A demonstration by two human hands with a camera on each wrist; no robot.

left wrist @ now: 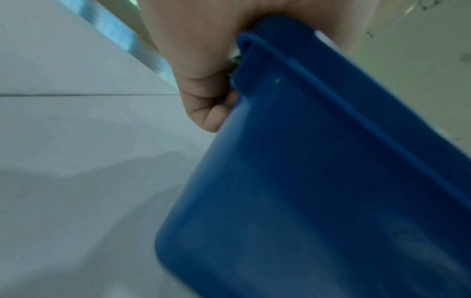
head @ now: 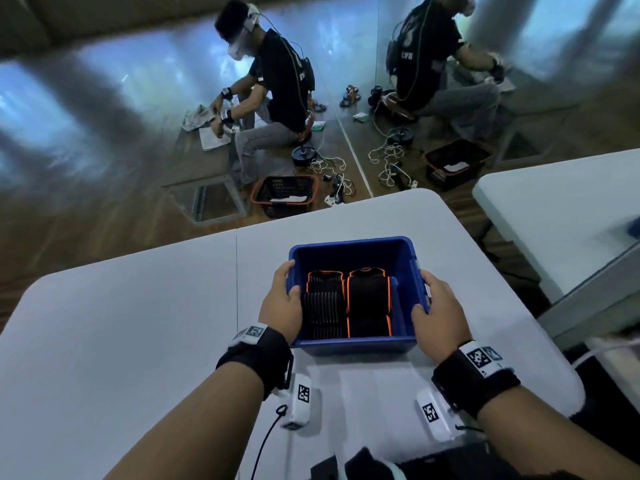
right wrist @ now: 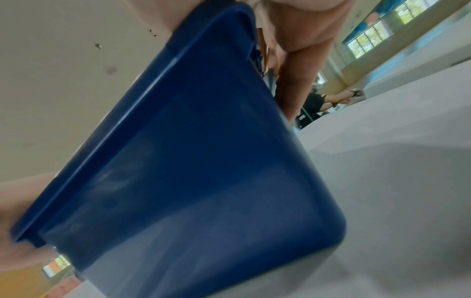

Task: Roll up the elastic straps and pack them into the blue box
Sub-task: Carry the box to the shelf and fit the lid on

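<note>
The blue box stands on the white table, straight ahead of me. Inside lie several rolled black elastic straps, some edged in orange, packed side by side. My left hand grips the box's left rim, thumb over the edge and fingers curled under the lip. My right hand grips the right rim the same way. The left wrist view shows curled fingers under the rim of the blue box. In the right wrist view the blue box fills the frame with fingers along its rim.
A second white table stands to the right across a narrow gap. Beyond the far table edge is wooden floor with a black-and-orange basket, cables and a seated person beside a mirror wall.
</note>
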